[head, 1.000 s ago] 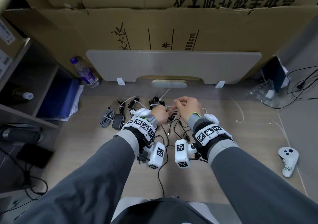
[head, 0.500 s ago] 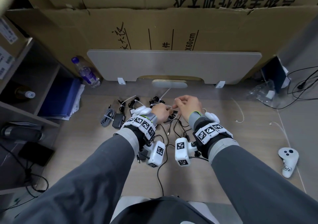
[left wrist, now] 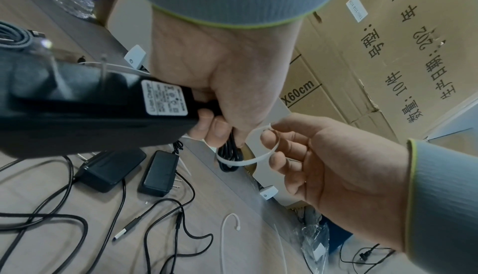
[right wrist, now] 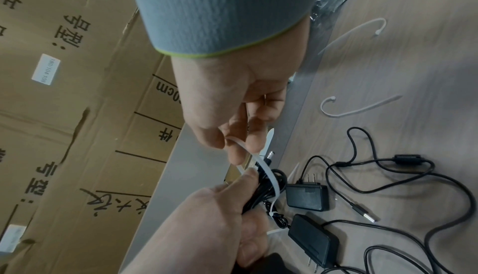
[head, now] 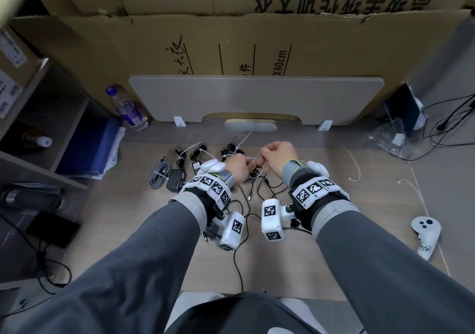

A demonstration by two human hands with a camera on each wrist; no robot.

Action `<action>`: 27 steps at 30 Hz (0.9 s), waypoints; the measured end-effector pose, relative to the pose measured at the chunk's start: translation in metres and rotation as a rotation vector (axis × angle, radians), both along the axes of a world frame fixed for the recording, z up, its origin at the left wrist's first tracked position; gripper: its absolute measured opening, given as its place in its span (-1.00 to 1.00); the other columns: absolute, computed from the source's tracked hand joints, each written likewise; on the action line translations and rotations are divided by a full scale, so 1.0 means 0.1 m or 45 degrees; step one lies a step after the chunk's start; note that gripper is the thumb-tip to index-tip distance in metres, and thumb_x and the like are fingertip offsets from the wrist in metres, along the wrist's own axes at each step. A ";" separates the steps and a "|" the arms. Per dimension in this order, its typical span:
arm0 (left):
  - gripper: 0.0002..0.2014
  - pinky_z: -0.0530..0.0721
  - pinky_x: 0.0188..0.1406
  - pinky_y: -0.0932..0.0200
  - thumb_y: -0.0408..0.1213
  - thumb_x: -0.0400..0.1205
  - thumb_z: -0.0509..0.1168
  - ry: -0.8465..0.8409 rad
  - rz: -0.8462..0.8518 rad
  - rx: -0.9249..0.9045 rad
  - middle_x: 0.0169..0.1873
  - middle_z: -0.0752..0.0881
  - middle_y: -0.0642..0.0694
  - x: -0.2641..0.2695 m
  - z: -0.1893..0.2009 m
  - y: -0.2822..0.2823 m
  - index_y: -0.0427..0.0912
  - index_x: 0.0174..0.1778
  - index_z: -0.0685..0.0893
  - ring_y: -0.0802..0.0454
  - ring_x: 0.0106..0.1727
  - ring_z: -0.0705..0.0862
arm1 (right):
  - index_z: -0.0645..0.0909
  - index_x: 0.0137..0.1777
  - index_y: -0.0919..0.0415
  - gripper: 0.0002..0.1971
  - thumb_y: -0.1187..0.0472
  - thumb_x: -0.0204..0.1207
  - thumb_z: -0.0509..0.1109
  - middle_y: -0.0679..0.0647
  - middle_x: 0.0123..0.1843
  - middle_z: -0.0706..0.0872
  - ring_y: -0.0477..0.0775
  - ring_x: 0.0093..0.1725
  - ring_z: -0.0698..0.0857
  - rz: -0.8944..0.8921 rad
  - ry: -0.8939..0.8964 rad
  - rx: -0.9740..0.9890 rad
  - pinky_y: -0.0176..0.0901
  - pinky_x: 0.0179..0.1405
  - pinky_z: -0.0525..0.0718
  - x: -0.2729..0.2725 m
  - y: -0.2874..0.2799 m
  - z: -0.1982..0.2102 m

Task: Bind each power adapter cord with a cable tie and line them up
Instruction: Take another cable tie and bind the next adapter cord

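My left hand [left wrist: 217, 131] grips a black power adapter [left wrist: 90, 110] and its folded black cord [left wrist: 229, 155] above the table. A white cable tie [left wrist: 248, 159] loops around that cord. My right hand [right wrist: 240, 147] pinches the cable tie [right wrist: 269, 176] just right of the left hand [right wrist: 207, 227]. In the head view the left hand [head: 244, 164] and right hand [head: 264, 157] meet over the table's middle. Tied adapters [head: 177, 179] lie in a row at the back left. Untied adapters [right wrist: 306, 196] and loose cords [head: 259, 187] lie under my hands.
Spare cable ties [head: 353, 164] lie to the right, as does a white controller [head: 425, 233]. A grey board [head: 257, 97] and cardboard boxes close off the back. A water bottle [head: 127, 110] stands back left beside a shelf. A plastic bag [head: 393, 138] sits back right.
Both hands have stayed together over the table's middle, edging slightly away from me. Their hold on the cord and the tie looks the same.
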State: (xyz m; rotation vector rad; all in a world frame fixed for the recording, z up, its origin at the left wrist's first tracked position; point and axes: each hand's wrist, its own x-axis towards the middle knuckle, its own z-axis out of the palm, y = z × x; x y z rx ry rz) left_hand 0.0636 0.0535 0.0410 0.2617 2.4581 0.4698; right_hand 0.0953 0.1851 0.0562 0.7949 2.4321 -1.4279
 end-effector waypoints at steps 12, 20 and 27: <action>-0.72 0.46 -0.17 0.10 -0.27 0.75 0.09 0.150 -0.038 0.041 -0.18 0.67 -0.21 0.05 0.12 -0.01 -0.19 -0.15 0.66 -0.25 -0.04 0.67 | 0.72 -0.26 0.02 -0.89 0.07 0.47 0.50 -0.09 -0.33 0.78 0.00 -0.35 0.69 0.094 0.072 0.071 -0.08 -0.16 0.70 0.13 -0.07 -0.10; -0.68 0.55 0.01 0.07 -0.14 0.78 0.13 0.160 -0.040 0.076 0.05 0.75 -0.29 0.05 0.16 0.05 -0.28 0.09 0.71 -0.24 0.12 0.70 | 0.69 -0.26 0.14 -0.54 -0.23 0.59 0.29 0.02 -0.40 0.64 0.15 -0.27 0.60 0.002 0.041 0.254 -0.15 -0.42 0.33 0.14 -0.08 0.09; -0.59 0.44 -0.02 0.06 -0.12 0.80 0.02 -0.048 0.388 0.188 0.15 0.69 -0.33 -0.04 -0.01 -0.08 -0.39 0.23 0.60 -0.30 0.21 0.65 | 0.74 -0.33 0.06 -0.66 -0.09 0.58 0.35 -0.03 -0.43 0.63 0.11 -0.32 0.61 0.169 -0.121 0.280 -0.19 -0.32 0.43 0.17 -0.03 0.10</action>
